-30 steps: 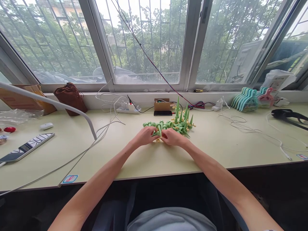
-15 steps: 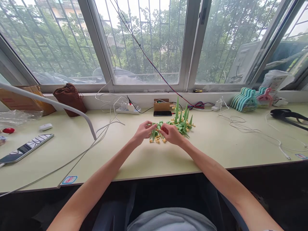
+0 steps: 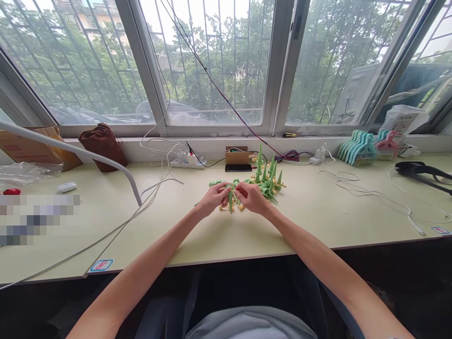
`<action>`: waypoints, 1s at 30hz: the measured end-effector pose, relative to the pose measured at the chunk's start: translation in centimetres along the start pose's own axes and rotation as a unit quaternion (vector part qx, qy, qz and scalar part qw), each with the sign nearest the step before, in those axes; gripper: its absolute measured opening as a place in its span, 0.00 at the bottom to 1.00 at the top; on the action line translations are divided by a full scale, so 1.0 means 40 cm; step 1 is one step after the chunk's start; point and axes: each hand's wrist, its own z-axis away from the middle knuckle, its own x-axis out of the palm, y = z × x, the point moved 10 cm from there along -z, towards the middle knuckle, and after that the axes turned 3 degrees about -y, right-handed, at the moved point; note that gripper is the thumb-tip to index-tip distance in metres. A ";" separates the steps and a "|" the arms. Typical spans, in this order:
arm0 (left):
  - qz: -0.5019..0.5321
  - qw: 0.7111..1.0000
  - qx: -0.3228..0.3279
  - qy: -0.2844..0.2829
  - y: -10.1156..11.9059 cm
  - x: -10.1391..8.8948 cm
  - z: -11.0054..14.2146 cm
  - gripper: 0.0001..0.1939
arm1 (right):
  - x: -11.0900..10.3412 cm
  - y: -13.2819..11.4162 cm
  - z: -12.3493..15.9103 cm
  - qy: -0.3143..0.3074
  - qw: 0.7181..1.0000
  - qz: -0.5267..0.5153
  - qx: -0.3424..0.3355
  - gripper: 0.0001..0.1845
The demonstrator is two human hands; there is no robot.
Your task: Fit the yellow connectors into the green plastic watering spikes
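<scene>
Both hands meet over the middle of the table. My left hand [image 3: 216, 196] is closed on a pointed green plastic piece [image 3: 230, 201], its tip hanging down toward me. My right hand [image 3: 250, 195] pinches close beside it, fingertips at the piece's upper end; whatever small thing it holds is hidden by the fingers. Beneath and around the hands lie small yellow pieces [image 3: 241, 206] and more green parts. Just right of my right hand, several green cones [image 3: 260, 165] stand upright on yellow connectors among a pile of green pieces [image 3: 269, 189].
A dark phone [image 3: 238, 167] lies before a small cardboard box [image 3: 237, 154] at the back. White cables [image 3: 151, 190] cross the table on the left, near a brown pouch [image 3: 102, 147]. Teal clips [image 3: 357, 148] and black straps [image 3: 420, 169] are to the right.
The pointed green piece in my left hand has shifted slightly right and lower, its tip now nearer me. Green pieces behind my left hand show more. My right hand has barely moved.
</scene>
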 end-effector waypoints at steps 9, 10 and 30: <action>-0.135 0.989 0.045 0.030 0.012 -0.014 -0.007 0.25 | -0.001 -0.002 0.000 0.002 1.000 0.003 -0.006 0.08; -0.151 0.987 0.049 0.032 0.012 -0.015 -0.007 0.25 | -0.001 -0.001 0.000 0.002 1.000 0.004 -0.005 0.09; -0.348 0.914 0.154 0.141 0.067 -0.033 0.022 0.20 | -0.004 0.003 -0.001 0.003 1.000 -0.007 -0.005 0.07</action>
